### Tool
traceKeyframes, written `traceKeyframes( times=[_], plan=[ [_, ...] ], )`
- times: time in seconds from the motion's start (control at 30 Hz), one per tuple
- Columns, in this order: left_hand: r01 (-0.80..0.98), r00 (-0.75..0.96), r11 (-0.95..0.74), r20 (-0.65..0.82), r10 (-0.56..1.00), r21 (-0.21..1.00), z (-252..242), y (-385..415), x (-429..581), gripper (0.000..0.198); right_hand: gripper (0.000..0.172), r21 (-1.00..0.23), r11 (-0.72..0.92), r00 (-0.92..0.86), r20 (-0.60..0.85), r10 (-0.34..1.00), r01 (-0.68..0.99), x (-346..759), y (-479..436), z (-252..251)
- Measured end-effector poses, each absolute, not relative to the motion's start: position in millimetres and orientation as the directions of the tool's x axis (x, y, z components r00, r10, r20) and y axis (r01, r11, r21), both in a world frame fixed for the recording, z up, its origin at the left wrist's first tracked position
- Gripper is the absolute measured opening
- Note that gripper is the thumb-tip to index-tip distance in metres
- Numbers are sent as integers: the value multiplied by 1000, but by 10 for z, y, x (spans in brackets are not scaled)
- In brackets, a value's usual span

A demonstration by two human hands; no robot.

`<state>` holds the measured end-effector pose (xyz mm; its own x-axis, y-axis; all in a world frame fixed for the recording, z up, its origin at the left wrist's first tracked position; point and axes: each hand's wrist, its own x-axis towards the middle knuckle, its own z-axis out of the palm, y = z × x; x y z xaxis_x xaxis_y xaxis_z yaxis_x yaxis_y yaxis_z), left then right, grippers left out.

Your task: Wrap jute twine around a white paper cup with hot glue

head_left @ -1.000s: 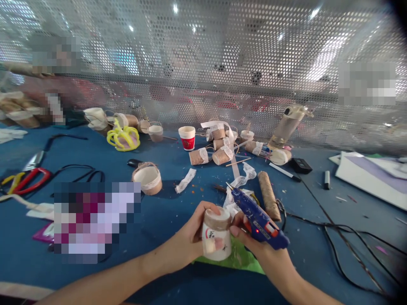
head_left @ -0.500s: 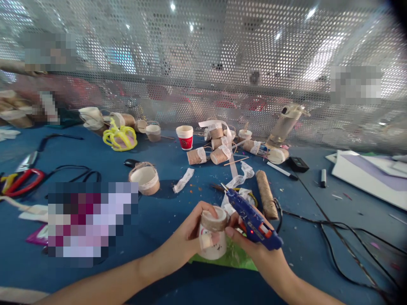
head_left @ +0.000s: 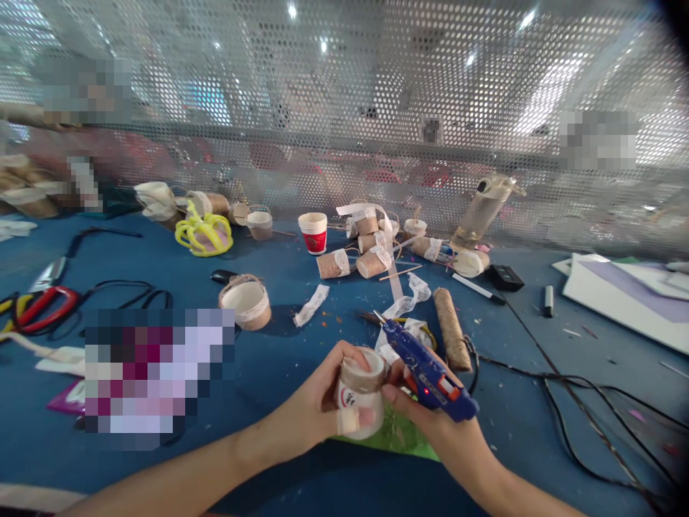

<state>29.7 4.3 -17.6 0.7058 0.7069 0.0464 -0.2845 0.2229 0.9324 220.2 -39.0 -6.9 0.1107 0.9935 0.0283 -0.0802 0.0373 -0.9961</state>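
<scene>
My left hand [head_left: 326, 398] is closed around a small pale, translucent jar [head_left: 371, 409], its index finger bent into the mouth. Brown twine [head_left: 362, 379] wraps the jar's neck, and red and black printing shows on the side. A pale strip, like a bandage or tape, covers my left thumb. My right hand [head_left: 425, 413] is closed on a blue glue gun [head_left: 430, 373], whose red light is lit and whose nozzle points up and left. The right fingertips meet the jar's neck; whatever they pinch there is hidden. Beneath both hands lies a green sheet [head_left: 401, 438].
A twine roll [head_left: 451, 330], lace [head_left: 412, 296] and scissors [head_left: 371, 316] lie just beyond my hands. Left of them stands a twine-wrapped cup [head_left: 245, 305]. Farther back are a red paper cup [head_left: 313, 233] and several small baskets [head_left: 374, 260]. Black cables [head_left: 560, 380] run right.
The jar has turned slightly in my left hand, so more of its red and black printing shows. Both hands and the glue gun keep nearly the same places.
</scene>
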Motion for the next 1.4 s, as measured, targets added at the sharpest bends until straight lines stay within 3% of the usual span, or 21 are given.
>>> traceKeyframes(
  times=[0.37, 0.8, 1.13, 1.4],
  plan=[
    [-209, 695, 239, -27, 718, 948, -132, 49, 297, 34, 26, -979, -27, 66, -41, 997, -203, 2204, -390, -92],
    [-207, 685, 288, -72, 725, 935, -108, 56, 297, 37, 21, -991, -6, 42, -12, 999, -132, 2223, -389, -23],
    [-171, 765, 202, 1, 644, 964, -86, 66, 241, 32, 25, -994, -31, 30, -35, 999, -104, 2254, -390, -61],
    [-200, 712, 167, 25, 702, 965, -109, 66, 278, 37, 24, -999, -25, 74, -28, 997, -45, 2277, -370, -145]
  ],
)
